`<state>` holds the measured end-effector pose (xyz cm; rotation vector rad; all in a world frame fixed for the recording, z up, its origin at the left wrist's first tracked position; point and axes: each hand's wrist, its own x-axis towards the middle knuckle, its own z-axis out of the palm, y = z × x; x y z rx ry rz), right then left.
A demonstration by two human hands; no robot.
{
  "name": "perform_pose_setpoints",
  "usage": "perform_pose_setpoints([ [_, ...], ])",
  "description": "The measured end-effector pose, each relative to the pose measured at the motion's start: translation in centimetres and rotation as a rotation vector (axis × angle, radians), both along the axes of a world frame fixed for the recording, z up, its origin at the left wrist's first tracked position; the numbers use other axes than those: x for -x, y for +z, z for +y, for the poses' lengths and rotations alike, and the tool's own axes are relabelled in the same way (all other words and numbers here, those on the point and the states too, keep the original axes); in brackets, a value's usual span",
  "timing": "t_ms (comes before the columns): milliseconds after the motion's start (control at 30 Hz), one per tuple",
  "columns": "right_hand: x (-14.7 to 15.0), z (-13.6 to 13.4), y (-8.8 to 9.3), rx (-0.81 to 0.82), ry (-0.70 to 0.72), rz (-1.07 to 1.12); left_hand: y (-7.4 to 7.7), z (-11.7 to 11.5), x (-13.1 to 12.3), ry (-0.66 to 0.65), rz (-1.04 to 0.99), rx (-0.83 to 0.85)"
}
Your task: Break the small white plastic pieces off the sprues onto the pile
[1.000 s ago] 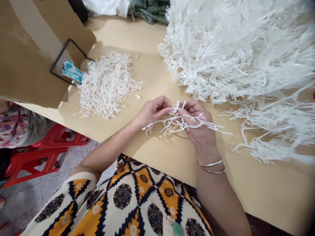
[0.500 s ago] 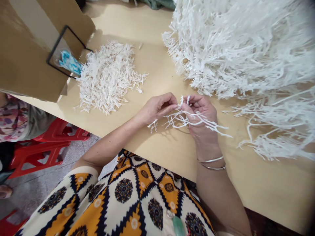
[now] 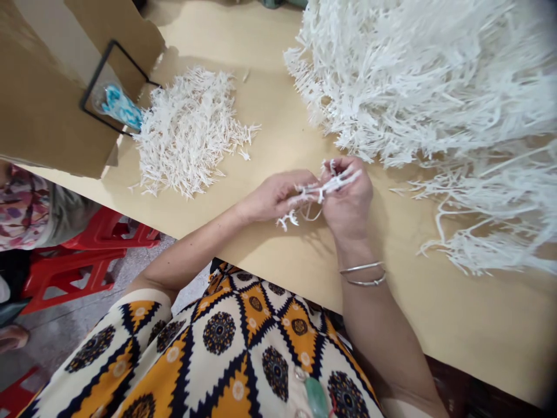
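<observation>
Between my two hands is a white branched plastic sprig [image 3: 333,184] with thin, forked strands. My left hand [image 3: 278,194] is closed on its left part, thumb and fingers pinched together. The right hand [image 3: 348,200] has its fingers curled round the other part, with strands lying across them. Small forked tips hang below the left fingers. Left of my hands lies a pile of short white pieces [image 3: 187,130] on the table [image 3: 270,116]. A much larger heap of long white branched strands [image 3: 418,87] spreads over the right side.
At the left stands a cardboard box [image 3: 52,87], with a black wire frame [image 3: 98,75] and a blue-and-white packet [image 3: 119,104] beside it. Red stools [image 3: 73,273] and a seated person's patterned clothing [image 3: 26,206] show past the table's left edge.
My right hand has turned and curled over the sprig, moving slightly up and left. The long strands that trailed right across the wrist are now gathered between the hands.
</observation>
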<state>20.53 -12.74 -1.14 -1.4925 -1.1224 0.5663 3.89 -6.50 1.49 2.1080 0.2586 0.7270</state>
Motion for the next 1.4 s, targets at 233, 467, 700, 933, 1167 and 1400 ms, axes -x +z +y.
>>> perform_pose_setpoints([
  [233,-2.6,-0.2,0.3,0.003,-0.009,0.325,-1.3,1.2,0.1,0.664,-0.033,0.062],
  [467,-1.4,-0.3,1.0,0.019,0.074,0.458,-0.7,1.4,0.9,0.682,0.013,-0.245],
  [700,-0.4,-0.4,0.8,-0.032,0.07,0.492,-0.8,0.4,-0.4,0.345,0.193,-0.164],
  [933,-0.6,-0.4,1.5,-0.071,0.01,0.467,-0.5,0.5,-0.2,0.336,0.129,-0.077],
  [1167,-4.2,-1.9,2.1,-0.501,-0.398,0.192,-0.2,0.4,-0.2,0.539,-0.022,0.174],
  [1400,-3.5,-3.2,3.6,-0.62,-0.312,0.029,0.0,0.5,-0.2,0.567,-0.074,0.287],
])
